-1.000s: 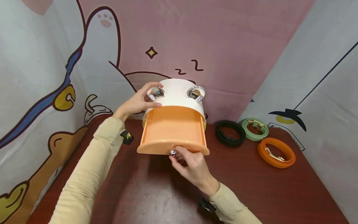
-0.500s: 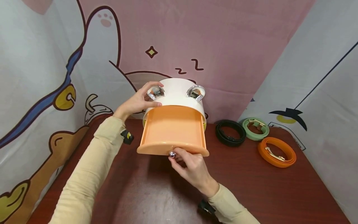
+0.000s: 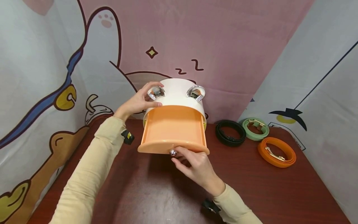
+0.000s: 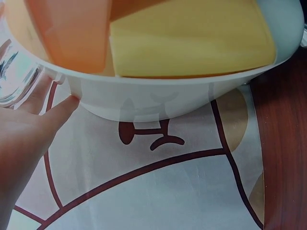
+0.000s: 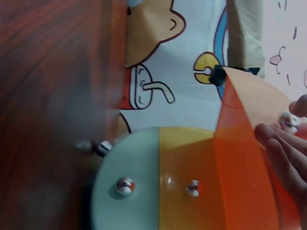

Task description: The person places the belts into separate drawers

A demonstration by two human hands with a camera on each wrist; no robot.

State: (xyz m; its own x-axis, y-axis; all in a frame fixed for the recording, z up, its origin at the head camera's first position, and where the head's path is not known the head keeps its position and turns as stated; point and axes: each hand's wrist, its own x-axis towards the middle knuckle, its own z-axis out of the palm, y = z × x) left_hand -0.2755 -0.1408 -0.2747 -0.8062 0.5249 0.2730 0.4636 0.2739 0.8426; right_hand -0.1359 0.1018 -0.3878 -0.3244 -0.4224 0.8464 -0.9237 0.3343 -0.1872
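Note:
A white rounded drawer cabinet [image 3: 175,95] with two shiny silver ears stands at the back of the table. Its orange top drawer [image 3: 174,127] is pulled far out, and the inside looks bare. My left hand [image 3: 138,100] grips the cabinet's upper left side, thumb and fingers spread around the left ear [image 3: 157,92]. At the drawer's front edge, my right hand [image 3: 199,166] holds the small silver knob [image 3: 173,152] between thumb and fingertips. Below it in the right wrist view, a yellow drawer [image 5: 175,167] and a pale green drawer [image 5: 122,160] are closed, each with a silver knob.
To the cabinet's right lie three coiled belts: a black one [image 3: 230,133], a green one [image 3: 254,129] and an orange one [image 3: 276,152] with a gold buckle. Printed cartoon cloth [image 3: 223,56] hangs close behind the dark red wooden table [image 3: 156,193].
The right hand has shifted slightly right, with its thumb a little lower off the knob. The drawer has barely moved. The left hand keeps its place on the cabinet.

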